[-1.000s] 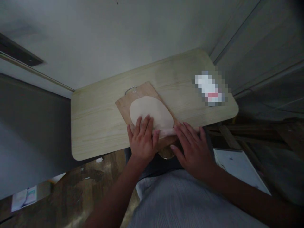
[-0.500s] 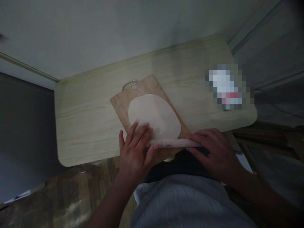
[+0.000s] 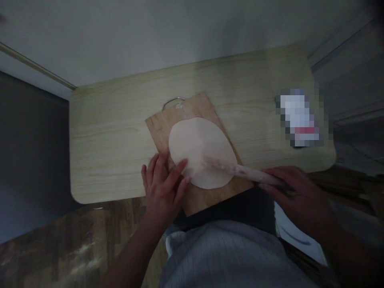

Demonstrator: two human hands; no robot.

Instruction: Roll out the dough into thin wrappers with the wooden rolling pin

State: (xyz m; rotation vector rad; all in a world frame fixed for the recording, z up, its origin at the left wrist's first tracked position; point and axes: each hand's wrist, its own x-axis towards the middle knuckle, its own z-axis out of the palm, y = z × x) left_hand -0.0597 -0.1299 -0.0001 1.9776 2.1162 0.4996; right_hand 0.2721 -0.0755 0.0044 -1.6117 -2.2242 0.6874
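Note:
A flat, rounded sheet of pale dough (image 3: 198, 140) lies on a wooden cutting board (image 3: 207, 106) set at an angle. My left hand (image 3: 163, 180) rests with fingers apart at the left edge of the dough, index fingertip and thumb touching it. My right hand (image 3: 292, 188) is wrapped round one end of a flour-dusted rolling pin (image 3: 246, 172). The pin's far end reaches over the middle right of the dough; whether it presses on the dough I cannot tell.
The board sits on a pale wood-grain table (image 3: 111, 140) with rounded corners, its lower end past the front edge. A metal handle (image 3: 172, 100) loops from the board's far end. A blurred white and red object (image 3: 300, 118) lies at the right. A wall (image 3: 144, 36) stands behind.
My left hand has let go of the rolling pin and moved left to the dough's edge. My right hand has drawn the pin to the right, and it now slants across the dough.

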